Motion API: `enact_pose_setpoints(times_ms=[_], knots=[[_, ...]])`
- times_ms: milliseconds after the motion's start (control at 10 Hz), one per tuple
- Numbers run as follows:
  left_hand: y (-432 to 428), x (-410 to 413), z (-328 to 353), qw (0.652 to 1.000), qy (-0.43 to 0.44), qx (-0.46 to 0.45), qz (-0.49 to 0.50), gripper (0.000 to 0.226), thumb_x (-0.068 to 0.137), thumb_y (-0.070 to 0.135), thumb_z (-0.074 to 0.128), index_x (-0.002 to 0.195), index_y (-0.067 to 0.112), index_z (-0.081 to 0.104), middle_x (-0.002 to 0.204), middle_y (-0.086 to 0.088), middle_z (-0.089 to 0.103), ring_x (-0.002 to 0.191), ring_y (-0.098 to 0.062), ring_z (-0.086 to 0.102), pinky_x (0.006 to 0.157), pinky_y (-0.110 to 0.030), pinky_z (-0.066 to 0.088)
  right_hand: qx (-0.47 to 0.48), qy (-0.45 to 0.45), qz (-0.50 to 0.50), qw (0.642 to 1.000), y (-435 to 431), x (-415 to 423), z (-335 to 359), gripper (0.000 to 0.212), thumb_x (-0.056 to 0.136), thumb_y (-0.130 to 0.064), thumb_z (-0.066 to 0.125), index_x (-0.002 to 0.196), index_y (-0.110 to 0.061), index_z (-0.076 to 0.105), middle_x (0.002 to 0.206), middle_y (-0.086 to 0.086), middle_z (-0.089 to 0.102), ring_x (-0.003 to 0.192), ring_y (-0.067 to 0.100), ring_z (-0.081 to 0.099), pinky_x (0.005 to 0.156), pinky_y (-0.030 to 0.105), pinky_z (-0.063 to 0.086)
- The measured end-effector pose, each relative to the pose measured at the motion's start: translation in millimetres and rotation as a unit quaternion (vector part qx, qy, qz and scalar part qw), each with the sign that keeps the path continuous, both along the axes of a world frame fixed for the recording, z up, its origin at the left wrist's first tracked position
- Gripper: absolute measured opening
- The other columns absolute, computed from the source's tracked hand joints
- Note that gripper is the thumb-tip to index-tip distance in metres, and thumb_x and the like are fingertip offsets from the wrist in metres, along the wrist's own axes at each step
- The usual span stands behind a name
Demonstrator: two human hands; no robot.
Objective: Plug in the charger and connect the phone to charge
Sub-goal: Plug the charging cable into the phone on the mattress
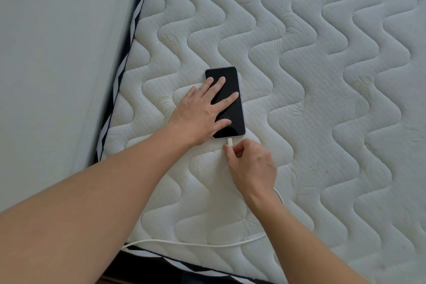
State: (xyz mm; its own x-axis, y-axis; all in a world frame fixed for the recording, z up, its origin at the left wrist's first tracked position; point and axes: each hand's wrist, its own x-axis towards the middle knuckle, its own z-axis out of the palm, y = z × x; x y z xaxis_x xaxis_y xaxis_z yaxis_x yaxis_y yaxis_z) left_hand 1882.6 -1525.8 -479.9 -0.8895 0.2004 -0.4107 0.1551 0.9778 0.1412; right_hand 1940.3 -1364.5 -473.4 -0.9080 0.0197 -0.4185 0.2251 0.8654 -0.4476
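Here, phone (230,104) on quilted mattress (322,76); left hand (202,110) flat, right hand (251,166) pinching plug (229,141).

The phone (227,101) lies flat on the mattress (322,76), nearer its left edge and well in from the near edge. The left hand (202,108) rests on the phone's left side; the right hand (251,166) sits just before its near end, at the plug (229,141). The cable (196,242) trails along the near edge toward the near-left corner.
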Motion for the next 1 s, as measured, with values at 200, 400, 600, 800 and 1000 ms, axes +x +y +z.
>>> enact_pose_setpoints(times_ms=[200, 400, 600, 800, 1000], knots=[[-0.3, 1.2, -0.6, 1.0, 0.001, 0.007, 0.002, 0.065, 0.099, 0.061, 0.026, 0.154, 0.044, -0.003, 0.166, 0.0, -0.013, 0.153, -0.024, -0.009, 0.124, -0.046, 0.009, 0.011, 0.089, 0.077, 0.993, 4.1, 3.4, -9.1, 0.031, 0.09, -0.033, 0.063, 0.065, -0.013, 0.062, 0.068, -0.001, 0.065, 0.074, 0.023, 0.055, 0.057, 0.039, 0.049], [2.3, 4.0, -4.1, 1.0, 0.009, 0.021, 0.014, 0.064, 0.099, 0.059, 0.029, 0.154, 0.043, -0.001, 0.166, -0.001, -0.013, 0.152, -0.025, -0.01, 0.123, -0.047, 0.008, 0.034, 0.147, 0.12, 0.981, 7.1, 5.1, -20.0, 0.031, 0.088, -0.03, 0.062, 0.062, -0.015, 0.055, 0.063, -0.001, 0.058, 0.067, 0.024, 0.051, 0.064, 0.041, 0.043], [3.4, 2.5, -7.7, 0.998, 0.003, 0.043, 0.035, 0.064, 0.1, 0.057, 0.03, 0.154, 0.044, -0.002, 0.166, 0.001, -0.015, 0.152, -0.023, -0.013, 0.124, -0.046, 0.006, 0.021, 0.149, 0.149, 0.977, 12.2, -9.0, -23.0, 0.031, 0.088, -0.029, 0.065, 0.062, -0.016, 0.053, 0.064, -0.003, 0.056, 0.068, 0.022, 0.051, 0.066, 0.039, 0.04], [4.2, 3.0, -8.8, 0.998, 0.007, 0.04, 0.039, 0.065, 0.1, 0.057, 0.031, 0.154, 0.044, -0.002, 0.166, 0.001, -0.015, 0.152, -0.023, -0.013, 0.124, -0.046, 0.006, -0.004, 0.154, 0.174, 0.973, 16.7, -15.4, -28.6, 0.03, 0.086, -0.026, 0.067, 0.062, -0.013, 0.053, 0.06, 0.0, 0.053, 0.062, 0.021, 0.047, 0.059, 0.038, 0.043], [4.0, 3.7, -10.2, 0.998, 0.019, 0.044, 0.046, 0.065, 0.099, 0.057, 0.032, 0.154, 0.044, 0.0, 0.166, 0.002, -0.014, 0.152, -0.021, -0.012, 0.124, -0.045, 0.005, -0.009, 0.158, 0.201, 0.967, 20.0, -19.4, -28.6, 0.032, 0.085, -0.025, 0.069, 0.062, -0.013, 0.051, 0.059, -0.001, 0.05, 0.06, 0.017, 0.042, 0.057, 0.032, 0.039]])
